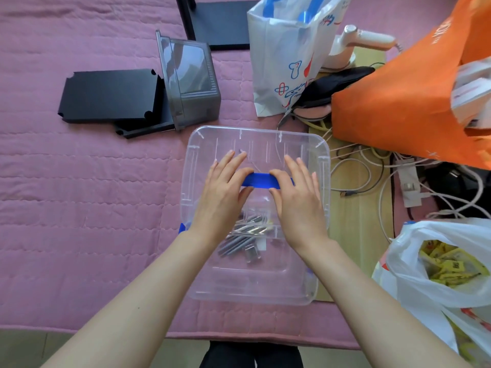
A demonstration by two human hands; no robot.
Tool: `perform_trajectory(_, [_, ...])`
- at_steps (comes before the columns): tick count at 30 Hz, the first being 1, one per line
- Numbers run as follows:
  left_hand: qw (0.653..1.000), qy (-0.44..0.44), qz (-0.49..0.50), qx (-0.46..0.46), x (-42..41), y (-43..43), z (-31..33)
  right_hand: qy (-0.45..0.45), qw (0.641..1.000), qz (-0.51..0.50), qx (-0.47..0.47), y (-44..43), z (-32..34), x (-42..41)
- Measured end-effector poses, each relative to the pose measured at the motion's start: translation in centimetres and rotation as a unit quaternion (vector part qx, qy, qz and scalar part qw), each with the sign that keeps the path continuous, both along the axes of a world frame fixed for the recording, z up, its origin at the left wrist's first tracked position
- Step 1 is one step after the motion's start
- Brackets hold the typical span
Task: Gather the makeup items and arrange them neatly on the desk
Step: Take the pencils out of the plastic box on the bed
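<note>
A clear plastic storage box (pixel 191 166) sits on the pink quilted mat (pixel 79 187) right in front of me. A blue handle (pixel 261 181) runs across its top. My left hand (pixel 223 192) pinches the handle's left end, thumb below and fingers lying over it. My right hand (pixel 299 200) pinches the right end the same way. Through the clear plastic I see several grey pencil-shaped makeup items (pixel 239 244) lying in the bottom, partly hidden by my hands. A blue latch (pixel 183 227) shows on the box's left side.
A smoky grey bin (pixel 190 83) and black flat panels (pixel 111 95) lie at the far left. A white printed bag (pixel 289 57), an orange bag (pixel 398 96), tangled cables (pixel 372 168) with a power strip (pixel 406 181), and a white plastic bag (pixel 446 264) crowd the right.
</note>
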State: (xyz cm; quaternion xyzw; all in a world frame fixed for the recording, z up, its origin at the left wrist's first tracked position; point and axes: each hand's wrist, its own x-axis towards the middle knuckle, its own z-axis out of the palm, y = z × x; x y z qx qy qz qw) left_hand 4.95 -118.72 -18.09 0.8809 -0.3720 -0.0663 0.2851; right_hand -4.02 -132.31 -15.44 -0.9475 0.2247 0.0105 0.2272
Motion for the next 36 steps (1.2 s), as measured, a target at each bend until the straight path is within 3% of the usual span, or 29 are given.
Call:
perform_trajectory(16, [0.996, 0.009, -0.027, 0.080, 8.6, -5.2, -5.2, 0.073, 0.997, 0.023, -0.017, -5.5, -5.0, 9.0])
perform_trajectory(26, [0.973, 0.078, -0.076, 0.204, 10.6, -6.2, -11.0, 0.185, 0.981, 0.047, 0.020, -6.1, -11.5, 10.2])
perform_trajectory(36, [0.957, 0.105, -0.101, 0.251, 10.7, -6.3, -12.6, 0.216, 0.974, 0.061, 0.012, -6.3, -14.5, 9.9])
